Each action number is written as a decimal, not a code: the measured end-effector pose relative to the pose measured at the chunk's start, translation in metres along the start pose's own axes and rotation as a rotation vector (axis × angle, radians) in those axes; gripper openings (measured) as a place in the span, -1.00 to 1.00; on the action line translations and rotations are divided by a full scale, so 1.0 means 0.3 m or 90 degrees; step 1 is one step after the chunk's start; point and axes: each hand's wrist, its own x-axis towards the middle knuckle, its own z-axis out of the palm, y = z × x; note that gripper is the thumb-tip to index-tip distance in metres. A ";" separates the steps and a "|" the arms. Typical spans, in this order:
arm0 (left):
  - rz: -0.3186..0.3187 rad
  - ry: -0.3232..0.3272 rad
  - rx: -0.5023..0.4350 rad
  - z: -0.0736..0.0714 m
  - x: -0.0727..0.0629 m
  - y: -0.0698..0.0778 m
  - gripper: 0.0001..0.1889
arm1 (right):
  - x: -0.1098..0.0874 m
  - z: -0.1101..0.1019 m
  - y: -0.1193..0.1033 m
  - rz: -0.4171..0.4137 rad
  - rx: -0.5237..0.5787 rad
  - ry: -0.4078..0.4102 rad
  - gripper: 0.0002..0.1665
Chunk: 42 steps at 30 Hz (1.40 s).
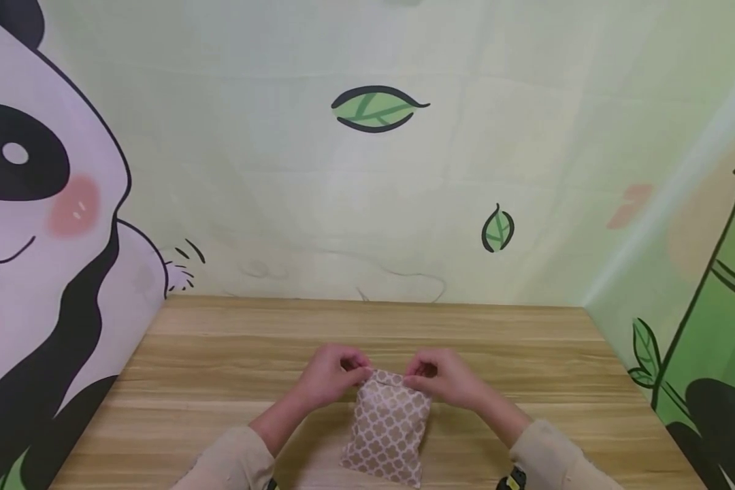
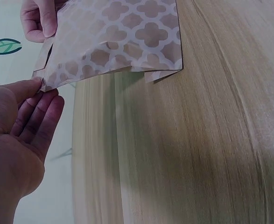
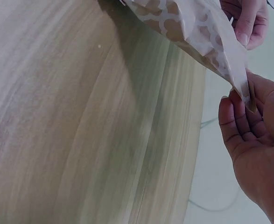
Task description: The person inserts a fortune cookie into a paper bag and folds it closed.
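Observation:
A tan paper bag (image 1: 388, 429) with a white lattice pattern is held near the front middle of the table, its top edge folded over in a narrow strip. My left hand (image 1: 333, 374) pinches the top left corner of the bag between thumb and fingers. At the top right corner, my right hand (image 1: 444, 376) pinches the paper the same way. In the left wrist view the bag (image 2: 122, 37) shows its side fold, with the left hand (image 2: 22, 126) gripping the folded end. The right wrist view has the right hand (image 3: 258, 135) on the opposite corner.
The wood-grain table (image 1: 233, 333) reaches back to a pale green cloth backdrop (image 1: 251, 170). A panda picture (image 1: 98, 156) is printed on the left side and green bamboo (image 1: 704, 327) on the right. Beige sleeves (image 1: 239, 459) cover both forearms.

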 end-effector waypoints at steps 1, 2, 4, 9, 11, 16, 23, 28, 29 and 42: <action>0.001 0.001 0.005 0.002 0.000 0.000 -0.94 | -0.003 0.001 0.000 -0.003 0.005 0.000 -0.94; 0.003 0.001 0.007 0.003 0.000 -0.001 -0.95 | -0.006 0.000 0.001 -0.004 0.011 -0.001 -0.95; 0.001 0.004 0.009 0.004 0.001 0.001 -0.95 | -0.014 -0.004 0.006 -0.002 0.019 -0.005 -0.94; -0.018 0.011 0.005 0.005 -0.002 0.005 -0.91 | -0.033 -0.024 0.025 0.021 0.008 -0.004 -0.89; -0.021 0.014 0.003 0.006 -0.002 0.004 -0.92 | -0.036 -0.028 0.029 0.028 -0.002 0.001 -0.87; -0.017 0.015 0.002 0.009 -0.002 -0.003 -0.96 | -0.043 -0.028 0.039 0.025 -0.010 0.004 -0.89; -0.024 0.008 -0.001 0.009 -0.004 -0.009 -0.94 | -0.067 -0.035 0.056 0.037 0.040 0.002 -0.88; -0.006 -0.013 0.013 0.009 -0.002 -0.010 -0.94 | -0.081 -0.042 0.057 0.044 0.056 0.000 -0.88; 0.003 -0.018 0.020 0.009 -0.001 -0.011 -0.94 | -0.082 -0.042 0.059 0.037 0.052 0.001 -0.88; 0.109 -0.032 0.232 0.019 0.005 -0.046 -0.88 | -0.056 -0.006 0.101 -0.037 -0.076 0.031 -0.95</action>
